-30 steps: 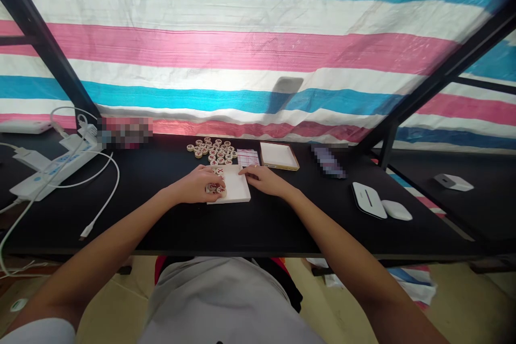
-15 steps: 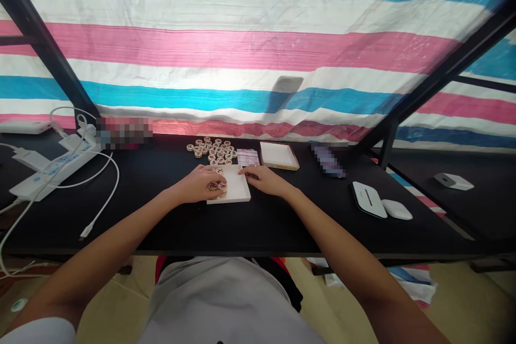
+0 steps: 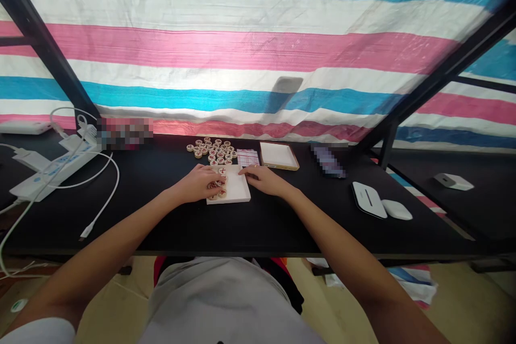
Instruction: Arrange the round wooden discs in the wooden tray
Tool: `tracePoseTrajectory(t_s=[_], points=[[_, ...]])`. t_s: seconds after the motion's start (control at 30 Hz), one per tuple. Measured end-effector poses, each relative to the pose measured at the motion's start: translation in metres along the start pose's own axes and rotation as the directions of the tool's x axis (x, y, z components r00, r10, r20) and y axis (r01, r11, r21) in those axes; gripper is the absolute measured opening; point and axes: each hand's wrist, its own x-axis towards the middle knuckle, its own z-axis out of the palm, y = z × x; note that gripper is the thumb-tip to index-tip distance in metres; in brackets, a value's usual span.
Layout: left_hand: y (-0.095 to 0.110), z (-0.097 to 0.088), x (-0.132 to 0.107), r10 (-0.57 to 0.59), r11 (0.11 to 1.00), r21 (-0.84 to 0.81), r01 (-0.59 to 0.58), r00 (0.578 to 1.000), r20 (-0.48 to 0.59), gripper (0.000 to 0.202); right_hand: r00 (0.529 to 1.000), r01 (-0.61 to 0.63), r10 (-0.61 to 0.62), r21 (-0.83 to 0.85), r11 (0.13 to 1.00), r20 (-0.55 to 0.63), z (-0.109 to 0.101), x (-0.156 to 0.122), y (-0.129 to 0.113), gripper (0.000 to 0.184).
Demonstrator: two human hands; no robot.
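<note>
A shallow white box [image 3: 236,189] lies on the black table [image 3: 258,220] in front of me. My left hand [image 3: 199,183] rests on its left side, fingers curled over a few round wooden chess pieces [image 3: 220,187] with red marks lying inside it. My right hand [image 3: 264,178] presses flat on the box's far right corner, fingers stretched out. Behind the box sits a loose pile of several more chess pieces [image 3: 212,150].
A folded red-lined sheet [image 3: 247,157] and a white lid with a brown rim [image 3: 279,156] lie behind the box. A power strip with white cables [image 3: 56,166] is at the left. Two white devices [image 3: 379,204] lie at the right. A striped tarp hangs behind.
My left hand has slid slightly away from me along the box's left side, uncovering more pieces in the box. My right hand has stayed put.
</note>
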Motion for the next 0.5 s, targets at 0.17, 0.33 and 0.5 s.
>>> tracePoseTrajectory(t_s=[0.17,0.33,0.5], points=[[-0.0008,0.0006,0.0003,0.019,0.999,0.026,-0.019,1.0,-0.011,0.027,1.0,0.003,-0.003,-0.005,1.0,-0.004,-0.0001,-0.0001,-0.0005,0.03],[-0.0016,0.0018,0.0004,0.018,0.998,0.055,-0.018,1.0,-0.01,0.026,1.0,-0.001,0.001,-0.007,1.0,0.001,0.0006,-0.0002,0.0013,0.03],[-0.0013,0.0002,0.0005,0.032,0.997,0.076,-0.029,0.999,-0.044,0.026,1.0,-0.005,0.005,-0.012,1.0,0.005,0.0001,0.0,0.001,0.03]])
